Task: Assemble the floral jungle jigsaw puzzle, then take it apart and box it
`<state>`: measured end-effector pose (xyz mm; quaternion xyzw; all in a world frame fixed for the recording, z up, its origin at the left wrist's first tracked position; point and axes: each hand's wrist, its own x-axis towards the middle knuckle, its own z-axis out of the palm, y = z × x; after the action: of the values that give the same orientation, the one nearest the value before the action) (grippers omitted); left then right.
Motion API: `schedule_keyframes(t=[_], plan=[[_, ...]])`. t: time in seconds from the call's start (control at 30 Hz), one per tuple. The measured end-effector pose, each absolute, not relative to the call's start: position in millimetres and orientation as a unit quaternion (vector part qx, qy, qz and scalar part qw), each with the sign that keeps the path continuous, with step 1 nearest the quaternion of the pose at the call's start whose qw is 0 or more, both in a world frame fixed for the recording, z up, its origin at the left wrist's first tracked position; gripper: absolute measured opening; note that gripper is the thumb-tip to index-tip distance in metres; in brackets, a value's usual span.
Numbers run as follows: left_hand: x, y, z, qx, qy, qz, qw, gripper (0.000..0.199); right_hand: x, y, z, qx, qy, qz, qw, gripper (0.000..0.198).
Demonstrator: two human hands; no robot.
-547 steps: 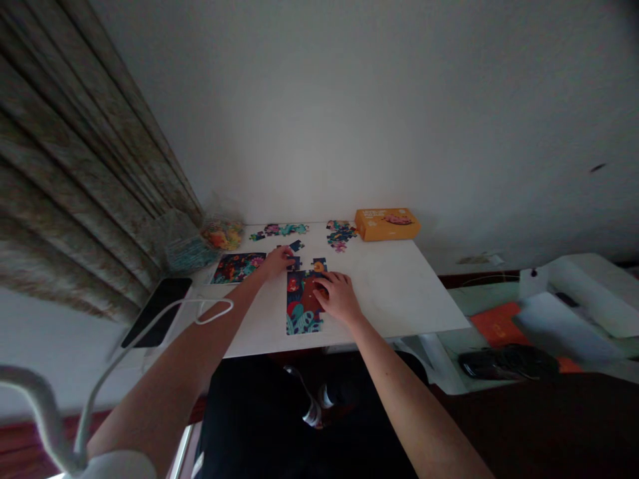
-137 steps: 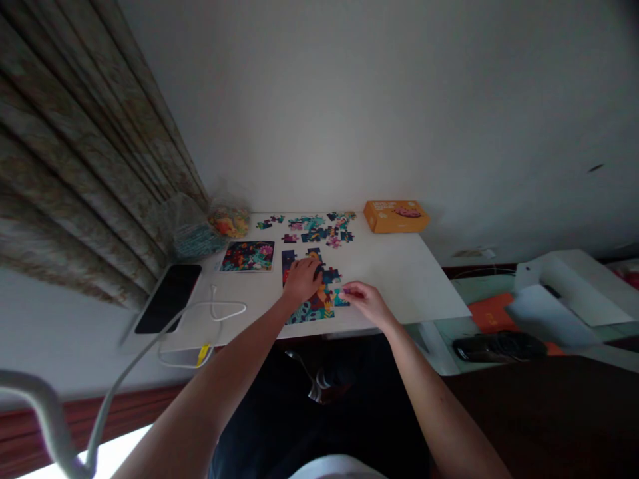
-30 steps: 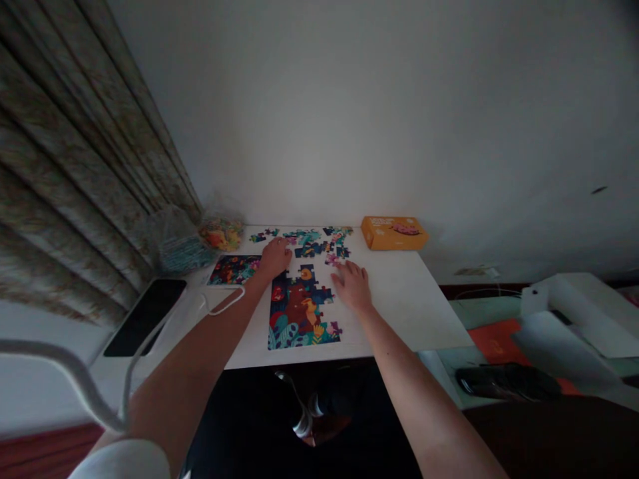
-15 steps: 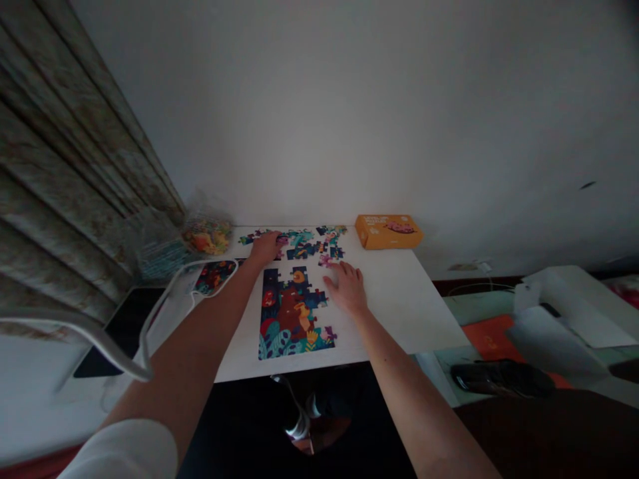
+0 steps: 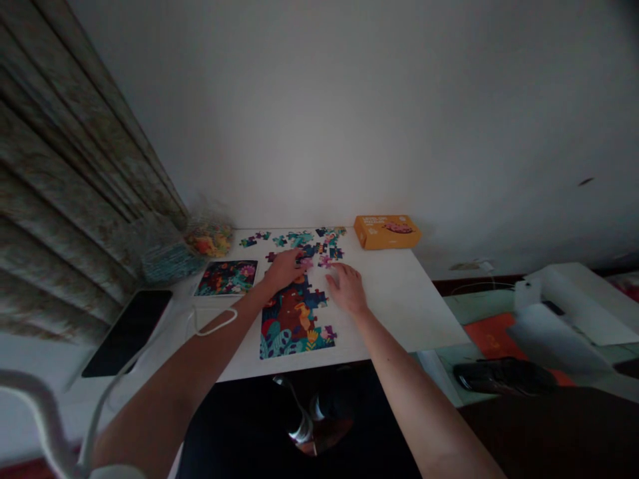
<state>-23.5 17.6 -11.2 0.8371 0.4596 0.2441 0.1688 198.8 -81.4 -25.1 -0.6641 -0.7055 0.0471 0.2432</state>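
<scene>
My left hand (image 5: pixel 284 269) reaches over the upper edge of a partly joined jigsaw puzzle (image 5: pixel 289 313). Its fingers are closed on a pink puzzle piece (image 5: pixel 306 263). My right hand (image 5: pixel 348 287) rests on the white table to the right of the puzzle, thumb and fingers apart. By its index fingertip lies another pink and purple piece (image 5: pixel 325 261). Beyond both hands, loose puzzle pieces (image 5: pixel 300 237) are scattered, some joined in small clusters. The left hand hides part of the puzzle's top edge.
A picture card (image 5: pixel 227 277) and a black tablet-like slab (image 5: pixel 128 332) lie at left, near a looping white cable or arm (image 5: pixel 100 412). Plastic bags of pieces (image 5: pixel 210 238) stand at the back left. An orange puzzle box (image 5: pixel 388 232) sits at the back right of the table (image 5: pixel 399 299).
My left hand has moved right and nearer with the pink piece, from the loose pieces to the puzzle's top edge. The picture card is uncovered. My right hand has barely moved.
</scene>
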Motion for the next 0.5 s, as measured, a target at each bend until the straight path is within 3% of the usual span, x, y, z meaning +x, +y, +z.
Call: schedule_keyframes(t=[0.27, 0.5], plan=[[24, -10, -17, 0.891, 0.334, 0.260, 0.164, 0.030, 200, -87, -19, -0.611, -0.745, 0.057, 0.261, 0.054], [21, -5, -19, 0.895, 0.328, 0.239, 0.184, 0.027, 200, -85, -19, -0.604, -0.750, 0.066, 0.262, 0.034]])
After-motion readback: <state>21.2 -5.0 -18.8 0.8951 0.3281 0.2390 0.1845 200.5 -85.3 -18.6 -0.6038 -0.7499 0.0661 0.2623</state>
